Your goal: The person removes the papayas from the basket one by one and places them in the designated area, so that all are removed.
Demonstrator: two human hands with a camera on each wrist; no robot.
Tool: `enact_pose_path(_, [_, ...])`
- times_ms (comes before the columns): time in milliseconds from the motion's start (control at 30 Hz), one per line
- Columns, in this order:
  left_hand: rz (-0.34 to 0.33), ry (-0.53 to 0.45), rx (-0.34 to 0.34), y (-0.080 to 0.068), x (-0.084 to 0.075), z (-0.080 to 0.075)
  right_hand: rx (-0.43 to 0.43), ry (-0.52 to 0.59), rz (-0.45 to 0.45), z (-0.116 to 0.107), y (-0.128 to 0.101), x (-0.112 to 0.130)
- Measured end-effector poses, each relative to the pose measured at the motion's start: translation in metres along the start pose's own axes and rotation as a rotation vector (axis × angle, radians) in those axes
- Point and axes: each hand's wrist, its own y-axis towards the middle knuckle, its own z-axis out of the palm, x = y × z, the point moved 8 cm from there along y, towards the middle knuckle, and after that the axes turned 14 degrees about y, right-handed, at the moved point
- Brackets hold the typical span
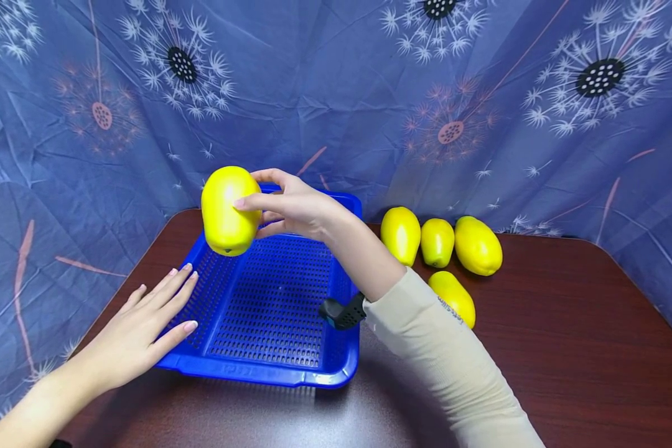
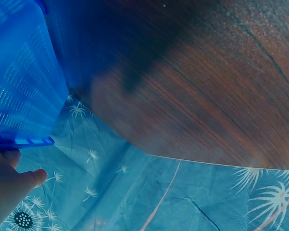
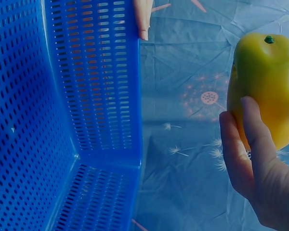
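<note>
A yellow mango (image 1: 229,211) is gripped in my right hand (image 1: 294,208), thumb on its near side and fingers around the back. It is held above the far left part of a blue plastic basket (image 1: 274,298) with slotted walls. In the right wrist view the mango (image 3: 262,72) shows a greenish top with a small dark stem spot. My left hand (image 1: 145,330) lies with fingers extended at the basket's left rim, fingertips over the edge. From the left wrist view, the thumb of my left hand (image 2: 14,178) is right at the basket rim (image 2: 24,143).
To the right of the basket, several more yellow mangoes (image 1: 478,246) lie on the dark wooden table (image 1: 582,348), one partly behind my right sleeve (image 1: 442,348). A blue curtain (image 1: 336,81) with dandelion prints hangs behind the table. A black wrist strap (image 1: 350,313) circles my right forearm.
</note>
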Motion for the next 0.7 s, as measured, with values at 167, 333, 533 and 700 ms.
enact_pose_path(167, [-0.002,0.001,-0.003,0.0,0.001,-0.001,0.011,-0.005,-0.003,0.0,-0.008,0.003])
enact_pose_path(333, [-0.004,-0.003,0.002,0.0,0.0,0.0,0.018,-0.008,-0.009,-0.002,-0.018,0.006])
enact_pose_path(533, [0.0,-0.002,0.002,0.0,0.0,0.0,0.03,-0.032,-0.004,-0.007,-0.03,0.006])
enact_pose_path(700, [0.0,0.0,0.003,0.0,0.001,0.0,0.037,-0.054,-0.005,-0.012,-0.04,0.008])
